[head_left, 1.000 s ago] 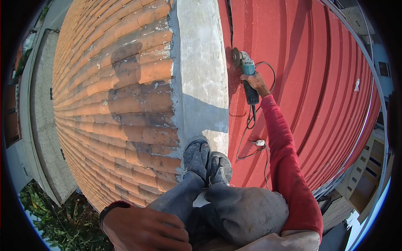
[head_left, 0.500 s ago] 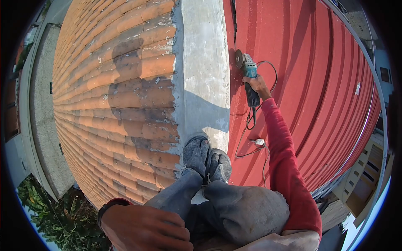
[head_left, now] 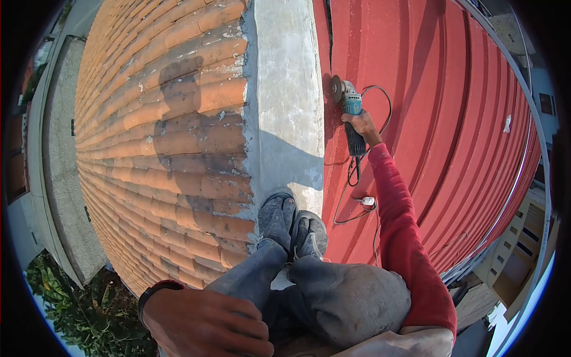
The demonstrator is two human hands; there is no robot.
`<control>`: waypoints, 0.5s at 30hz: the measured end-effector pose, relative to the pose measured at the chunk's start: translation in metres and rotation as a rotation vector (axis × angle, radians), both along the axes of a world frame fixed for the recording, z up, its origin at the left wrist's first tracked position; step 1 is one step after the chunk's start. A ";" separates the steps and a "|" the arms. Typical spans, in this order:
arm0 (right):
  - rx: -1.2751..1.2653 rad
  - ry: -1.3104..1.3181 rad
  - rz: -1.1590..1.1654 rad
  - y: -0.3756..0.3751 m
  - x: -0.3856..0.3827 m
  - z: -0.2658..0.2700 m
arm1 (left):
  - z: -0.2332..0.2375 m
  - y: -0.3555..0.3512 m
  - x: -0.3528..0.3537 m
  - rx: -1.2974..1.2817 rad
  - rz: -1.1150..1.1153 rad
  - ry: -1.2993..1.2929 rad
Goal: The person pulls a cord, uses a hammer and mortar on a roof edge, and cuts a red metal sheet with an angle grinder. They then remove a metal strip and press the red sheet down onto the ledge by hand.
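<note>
My right hand (head_left: pixel 361 126) is wrapped round the body of a teal and black angle grinder (head_left: pixel 355 141) over the red metal roof. The grinder's disc (head_left: pixel 337 88) points away from me, close to the edge of the pale concrete ridge (head_left: pixel 289 77). A black cord runs from the grinder's rear end and loops on the red sheets. Near my knees, at the bottom left, my left hand (head_left: pixel 208 321) hangs with its fingers bent and close together; its palm side is hidden.
Orange clay tiles (head_left: pixel 137 143) slope off on the left, red ribbed sheets (head_left: pixel 428 119) on the right. A white plug (head_left: pixel 368 201) with cord lies on the red sheets. My shoes (head_left: pixel 278 215) rest on the ridge. Plants (head_left: pixel 89 309) show below left.
My right hand and the grinder have moved slightly down and toward me. My left hand has hardly moved.
</note>
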State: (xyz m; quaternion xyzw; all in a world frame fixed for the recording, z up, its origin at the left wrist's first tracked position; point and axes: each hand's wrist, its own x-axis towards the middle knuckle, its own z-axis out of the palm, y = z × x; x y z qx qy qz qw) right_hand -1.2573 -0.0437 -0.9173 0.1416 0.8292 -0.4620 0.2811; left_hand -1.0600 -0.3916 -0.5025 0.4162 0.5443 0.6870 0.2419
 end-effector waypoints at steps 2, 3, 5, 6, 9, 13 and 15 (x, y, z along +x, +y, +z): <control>-0.014 0.003 -0.009 0.000 0.002 -0.001 | 0.000 0.000 0.000 0.002 -0.001 0.001; 0.002 -0.002 0.000 0.001 0.002 -0.001 | 0.000 0.001 0.001 0.004 -0.002 0.002; 0.019 -0.006 0.010 0.000 0.004 0.003 | 0.000 0.001 0.002 0.008 0.004 0.001; 0.004 -0.018 0.010 0.001 0.005 0.004 | 0.000 0.001 0.003 0.013 0.009 -0.001; 0.022 -0.034 0.008 0.000 0.008 0.007 | -0.001 0.000 0.004 0.012 0.008 0.002; 0.045 -0.003 0.022 0.001 0.013 0.003 | -0.001 -0.001 0.004 0.010 -0.002 -0.005; 0.047 -0.009 0.017 0.003 0.014 -0.001 | -0.001 0.000 0.005 0.016 0.029 0.003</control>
